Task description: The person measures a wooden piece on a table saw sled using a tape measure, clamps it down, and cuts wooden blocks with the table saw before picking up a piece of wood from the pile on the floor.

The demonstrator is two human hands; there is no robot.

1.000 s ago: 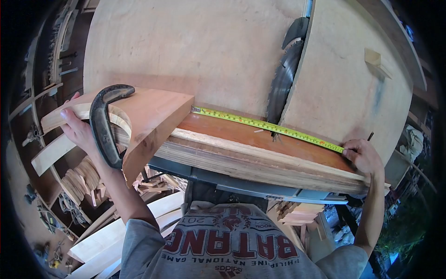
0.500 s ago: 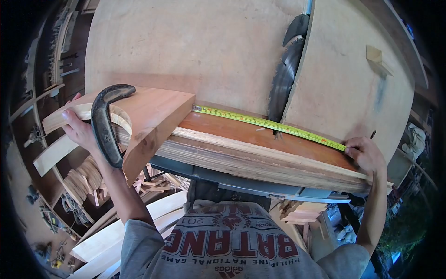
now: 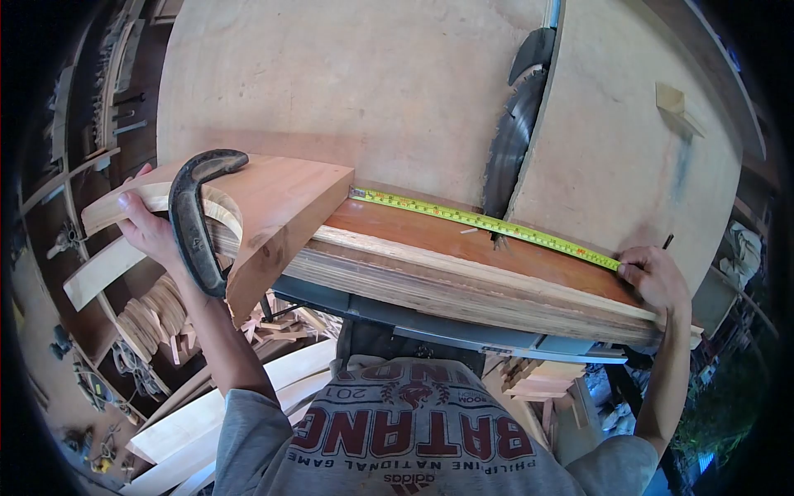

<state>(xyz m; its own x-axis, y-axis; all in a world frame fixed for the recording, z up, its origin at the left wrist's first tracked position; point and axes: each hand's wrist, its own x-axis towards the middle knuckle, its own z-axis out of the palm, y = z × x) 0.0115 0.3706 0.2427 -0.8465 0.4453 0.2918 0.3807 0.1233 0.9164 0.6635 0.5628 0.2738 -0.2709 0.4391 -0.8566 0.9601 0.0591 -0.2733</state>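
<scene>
My left hand (image 3: 150, 230) grips the left end of a curved wooden piece (image 3: 289, 188), thumb on its near edge and fingertips showing past the far side. A black C-clamp (image 3: 192, 219) sits across that piece, close to my left wrist. From the piece's right edge, a yellow tape measure blade (image 3: 480, 227) stretches along the brown-faced board (image 3: 405, 236) on the table's near side. Its right end is pinched in my right hand (image 3: 656, 274); the tape's case is hidden. A thin dark stick (image 3: 667, 241) pokes up behind the right-hand fingers.
A circular saw blade (image 3: 514, 140) stands up through the plywood tabletop (image 3: 347, 74), just beyond the tape. A small wood block (image 3: 672, 99) is attached at the far right. Curved wooden pieces (image 3: 153, 314) and pale boards (image 3: 182, 434) lie below on the left.
The view has shifted slightly, so everything appears a little further right. Both hands, the tape and the clamped piece keep their positions relative to each other.
</scene>
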